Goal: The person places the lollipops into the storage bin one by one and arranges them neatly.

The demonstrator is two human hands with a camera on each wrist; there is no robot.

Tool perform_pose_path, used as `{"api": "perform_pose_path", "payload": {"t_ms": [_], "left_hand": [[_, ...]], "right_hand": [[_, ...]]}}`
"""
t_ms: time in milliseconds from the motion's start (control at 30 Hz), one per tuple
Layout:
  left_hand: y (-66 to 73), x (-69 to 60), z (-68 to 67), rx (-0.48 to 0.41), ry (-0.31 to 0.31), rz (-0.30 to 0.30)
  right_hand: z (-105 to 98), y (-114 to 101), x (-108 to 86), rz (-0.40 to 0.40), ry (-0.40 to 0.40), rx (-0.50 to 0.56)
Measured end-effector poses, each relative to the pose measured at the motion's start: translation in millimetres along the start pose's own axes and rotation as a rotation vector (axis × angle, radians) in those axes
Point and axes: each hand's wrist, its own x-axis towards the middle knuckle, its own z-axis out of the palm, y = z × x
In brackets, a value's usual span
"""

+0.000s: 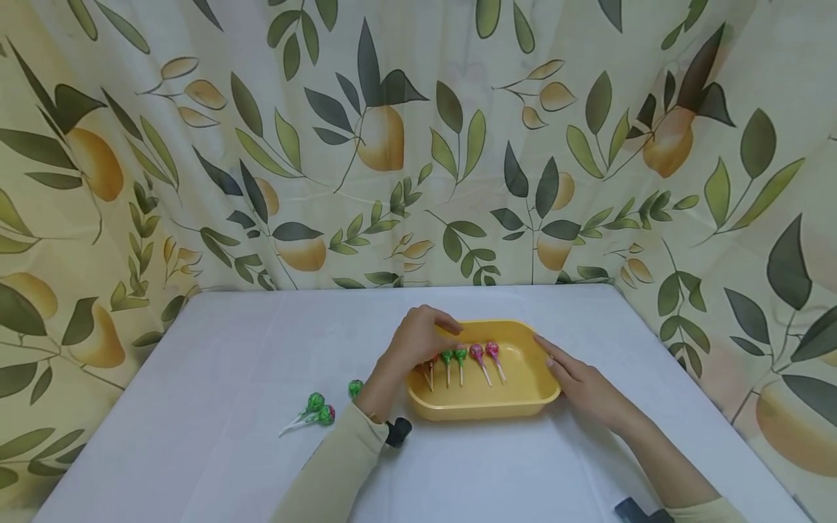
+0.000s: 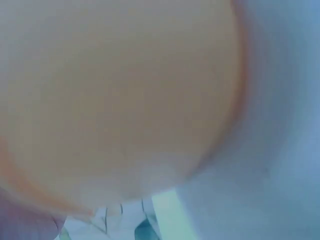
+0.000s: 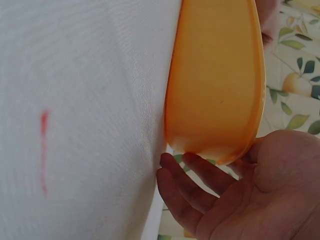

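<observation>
In the head view my left hand hovers over the left end of a yellow tray, thumb and index finger apart; its other fingertips are hidden. Partly under it lie orange lollipops. Beside them in a row are green lollipops and pink lollipops, sticks towards me. My right hand rests against the tray's right end with extended fingers. The right wrist view shows that hand with loosely bent fingers touching the outside of the tray wall. Blurred pale yellow surface fills much of the left wrist view.
Left of the tray, green lollipops lie on the white table, one with some red on it. Another green lollipop is partly behind my left forearm. A leaf-and-fruit patterned curtain hangs behind the table.
</observation>
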Motion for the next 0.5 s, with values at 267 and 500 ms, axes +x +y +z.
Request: {"api": "perform_pose_path", "payload": {"t_ms": [267, 500], "left_hand": [[-28.6, -15.6, -24.9, -0.068, 0.006, 0.002], [-57.1, -29.1, -47.4, -0.091, 0.087, -0.005]], "right_hand": [[0.7, -1.1, 0.3, 0.007, -0.005, -0.002], [-0.6, -0.5, 1.8, 0.009, -0.014, -0.013]]}}
